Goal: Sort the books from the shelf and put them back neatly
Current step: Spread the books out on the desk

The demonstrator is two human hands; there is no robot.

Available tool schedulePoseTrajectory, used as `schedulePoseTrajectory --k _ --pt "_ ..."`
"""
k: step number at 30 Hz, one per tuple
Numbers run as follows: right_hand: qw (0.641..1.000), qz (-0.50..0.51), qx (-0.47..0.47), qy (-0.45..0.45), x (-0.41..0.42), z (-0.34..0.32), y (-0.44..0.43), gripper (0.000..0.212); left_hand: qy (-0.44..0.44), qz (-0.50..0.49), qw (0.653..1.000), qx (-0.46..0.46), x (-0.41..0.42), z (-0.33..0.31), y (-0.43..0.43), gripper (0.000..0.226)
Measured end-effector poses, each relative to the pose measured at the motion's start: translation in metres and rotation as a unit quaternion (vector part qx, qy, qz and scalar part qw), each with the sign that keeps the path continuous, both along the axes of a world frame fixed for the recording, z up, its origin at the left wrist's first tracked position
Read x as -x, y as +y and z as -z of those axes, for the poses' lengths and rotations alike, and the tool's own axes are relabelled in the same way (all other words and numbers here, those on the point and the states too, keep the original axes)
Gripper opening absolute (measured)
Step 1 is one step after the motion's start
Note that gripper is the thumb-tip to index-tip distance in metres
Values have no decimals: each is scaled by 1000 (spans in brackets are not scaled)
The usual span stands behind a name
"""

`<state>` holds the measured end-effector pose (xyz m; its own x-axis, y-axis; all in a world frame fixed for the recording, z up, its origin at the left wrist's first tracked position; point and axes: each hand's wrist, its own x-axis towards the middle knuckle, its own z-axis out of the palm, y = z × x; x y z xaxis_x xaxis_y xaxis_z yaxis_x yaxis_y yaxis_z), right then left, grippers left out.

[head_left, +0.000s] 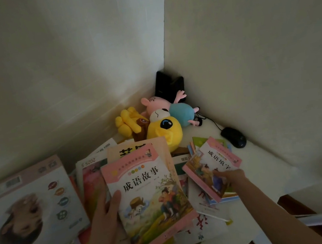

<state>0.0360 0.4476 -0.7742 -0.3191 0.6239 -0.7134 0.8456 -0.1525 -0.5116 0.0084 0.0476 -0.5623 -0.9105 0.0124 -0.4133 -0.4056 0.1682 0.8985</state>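
Books [93, 180] sprawl across the white table [257, 170]. Left hand [106, 211] pinches the big pink storybook [150, 196] by its left edge, thumb on the cover. Right hand [230, 177] clasps the smaller pink book [214, 162].

White tabletop [265, 167], tucked into the wall corner. Colourful paperback books [32, 203] sprawl across it from 6 to 9 o'clock. Soft plush toys [163, 128] are heaped at 12, with a black boxy object [169, 84] behind them. A black corded computer mouse [234, 137] sits alone at 2.
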Motion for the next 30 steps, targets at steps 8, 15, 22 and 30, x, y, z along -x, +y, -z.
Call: schedulePoseTrajectory --k 8,15,22,30 --pt "967 105 -139 187 -16 -133 -57 62 -7 11 1000 5 2 6 -4 53" --pt "901 -3 48 432 3 -216 -67 10 -27 12 1000 -3 2 0 -5 42" --pt "892 -303 39 334 11 -216 -174 46 -47 -9 998 -31 2 2 -14 80" --pt "888 -368 -47 273 12 -186 -206 61 -13 24 998 -56 -3 -10 -2 40"
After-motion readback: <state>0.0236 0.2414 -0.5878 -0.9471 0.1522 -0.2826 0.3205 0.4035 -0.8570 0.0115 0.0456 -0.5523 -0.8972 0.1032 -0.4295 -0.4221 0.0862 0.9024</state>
